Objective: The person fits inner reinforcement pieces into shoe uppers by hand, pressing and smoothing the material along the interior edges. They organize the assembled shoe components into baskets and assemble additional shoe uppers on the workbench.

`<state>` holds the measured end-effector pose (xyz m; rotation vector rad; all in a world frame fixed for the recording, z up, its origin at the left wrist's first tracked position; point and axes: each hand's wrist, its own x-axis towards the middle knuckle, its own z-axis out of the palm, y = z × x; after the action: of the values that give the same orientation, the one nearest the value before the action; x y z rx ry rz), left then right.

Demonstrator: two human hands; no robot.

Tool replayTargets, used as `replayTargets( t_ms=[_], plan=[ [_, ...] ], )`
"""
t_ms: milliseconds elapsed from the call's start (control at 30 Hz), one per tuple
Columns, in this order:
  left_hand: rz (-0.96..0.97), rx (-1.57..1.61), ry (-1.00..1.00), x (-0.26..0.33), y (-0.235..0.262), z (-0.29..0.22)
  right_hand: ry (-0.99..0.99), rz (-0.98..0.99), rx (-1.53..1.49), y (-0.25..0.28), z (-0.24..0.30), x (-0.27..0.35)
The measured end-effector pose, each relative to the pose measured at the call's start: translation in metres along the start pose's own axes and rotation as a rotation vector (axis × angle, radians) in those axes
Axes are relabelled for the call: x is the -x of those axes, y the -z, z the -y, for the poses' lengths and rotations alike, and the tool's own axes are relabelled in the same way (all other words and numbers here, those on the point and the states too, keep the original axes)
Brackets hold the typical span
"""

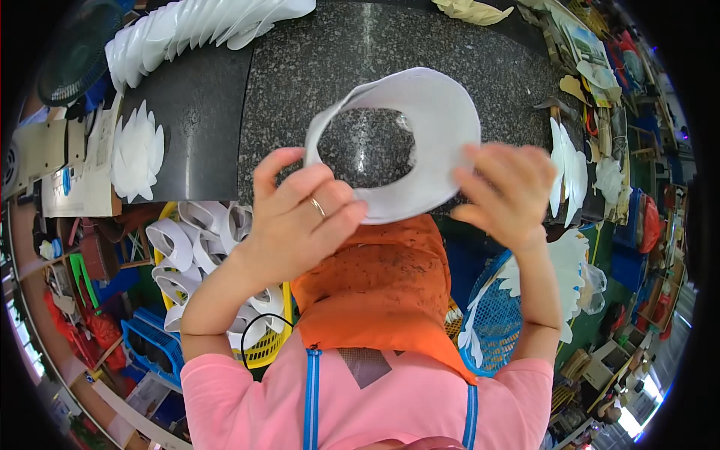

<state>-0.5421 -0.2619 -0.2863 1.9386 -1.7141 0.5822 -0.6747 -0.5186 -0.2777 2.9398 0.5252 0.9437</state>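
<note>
Our left hand (296, 217) & right hand (502, 191) pinch a white ring (431, 135) (foam, perhaps) w/ fingers closed, over the table (300, 67).

You have two hands up, your left hand (300, 217) and right hand (502, 191), on one white curved band (420, 142), with one yellow basket (274, 341), two blue baskets (495, 315) (154, 341), one white flower shape (136, 152) and one dark fan (75, 52) around you.

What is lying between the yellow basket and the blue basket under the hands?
In the head view, the orange cloth on the person's lap lies between the yellow basket and the blue basket.
</note>
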Motion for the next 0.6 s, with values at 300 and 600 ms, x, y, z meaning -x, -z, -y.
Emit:
replayTargets(
  t_ms=[300, 600],
  plan=[
    [0.255, 0.233, -0.167, -0.022, 0.008, 0.001, -0.391, 0.258, -0.56, -0.005, 0.002, -0.056],
    [0.503, 0.568, 0.545, -0.052, -0.004, 0.006, -0.316, 0.478, -0.542, -0.015, 0.024, -0.057]
  ],
)
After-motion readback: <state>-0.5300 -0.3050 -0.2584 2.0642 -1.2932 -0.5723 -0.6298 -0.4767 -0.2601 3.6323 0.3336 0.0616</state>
